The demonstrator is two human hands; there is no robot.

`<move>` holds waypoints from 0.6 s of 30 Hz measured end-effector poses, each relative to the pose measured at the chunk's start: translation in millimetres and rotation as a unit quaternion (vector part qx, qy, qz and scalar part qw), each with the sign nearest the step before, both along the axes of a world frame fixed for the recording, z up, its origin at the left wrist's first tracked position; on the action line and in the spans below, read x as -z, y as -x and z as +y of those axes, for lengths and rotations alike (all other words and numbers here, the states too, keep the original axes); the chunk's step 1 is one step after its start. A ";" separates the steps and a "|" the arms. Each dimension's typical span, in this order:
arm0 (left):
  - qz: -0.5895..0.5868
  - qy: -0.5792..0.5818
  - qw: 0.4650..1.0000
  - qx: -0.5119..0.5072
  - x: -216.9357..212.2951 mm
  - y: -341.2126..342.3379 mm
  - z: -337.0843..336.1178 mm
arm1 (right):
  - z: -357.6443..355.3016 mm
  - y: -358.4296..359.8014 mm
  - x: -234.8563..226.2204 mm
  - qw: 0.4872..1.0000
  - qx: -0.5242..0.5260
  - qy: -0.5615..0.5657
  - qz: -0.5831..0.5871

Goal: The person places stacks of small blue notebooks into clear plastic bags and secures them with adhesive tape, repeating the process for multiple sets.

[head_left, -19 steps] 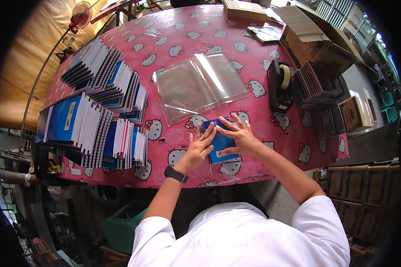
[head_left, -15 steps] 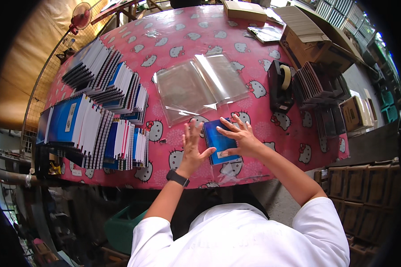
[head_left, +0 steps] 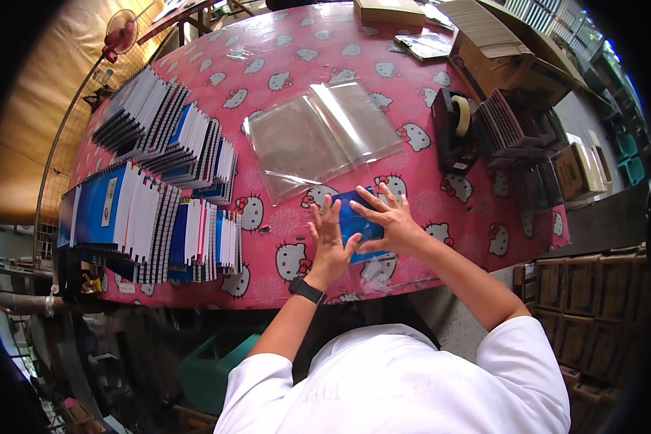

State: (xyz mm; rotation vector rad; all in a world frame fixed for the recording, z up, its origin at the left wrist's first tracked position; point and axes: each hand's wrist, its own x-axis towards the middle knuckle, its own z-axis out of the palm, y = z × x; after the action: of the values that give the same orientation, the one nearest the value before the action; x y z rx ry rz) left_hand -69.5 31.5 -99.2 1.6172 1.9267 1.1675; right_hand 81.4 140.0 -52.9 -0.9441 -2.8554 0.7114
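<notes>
A small blue notebook [head_left: 356, 220] lies on the pink table in front of me, partly covered by my hands. My left hand [head_left: 330, 242] rests along its left side, fingers spread and thumb over the cover. On the right side lies my right hand [head_left: 392, 223], flat with its fingers apart. Neither hand grips anything. Crumpled clear plastic [head_left: 376, 271] shows at the notebook's near edge. Just beyond the notebook, large clear plastic sleeves [head_left: 296, 148] lie flat, overlapping one another.
Stacks of spiral notebooks [head_left: 134, 210] fill the table's left side. To the right stand a black tape dispenser [head_left: 452, 141], a pile of dark spiral-bound items [head_left: 510, 130] and a cardboard box [head_left: 503, 72] of cards. A flat box [head_left: 389, 11] sits at the far edge.
My left hand has slid right, onto the notebook's left part. My right hand stays nearly in place. The pale label near the notebook's bottom edge no longer shows.
</notes>
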 end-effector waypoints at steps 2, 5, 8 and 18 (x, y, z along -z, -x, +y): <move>-0.013 -0.052 0.998 -0.025 3.2 2.7 -2.1 | -0.1 1.3 1.1 1.000 -0.003 -0.008 0.005; 0.005 -0.061 0.998 -0.035 0.9 6.8 -2.0 | 1.1 1.3 -1.7 1.000 -0.002 -0.007 0.005; 0.014 -0.025 0.999 -0.019 -4.0 11.7 -5.6 | 1.2 1.1 0.0 1.000 0.000 -0.003 0.004; -0.038 -0.071 0.997 0.010 10.2 11.1 -7.1 | -0.7 2.7 -2.5 1.000 0.000 -0.003 -0.004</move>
State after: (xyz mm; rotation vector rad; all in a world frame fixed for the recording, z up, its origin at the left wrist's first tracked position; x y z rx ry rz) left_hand -80.6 24.4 -109.4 1.6334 1.8125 1.3643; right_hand 78.7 139.3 -50.5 -0.9480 -2.8640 0.7005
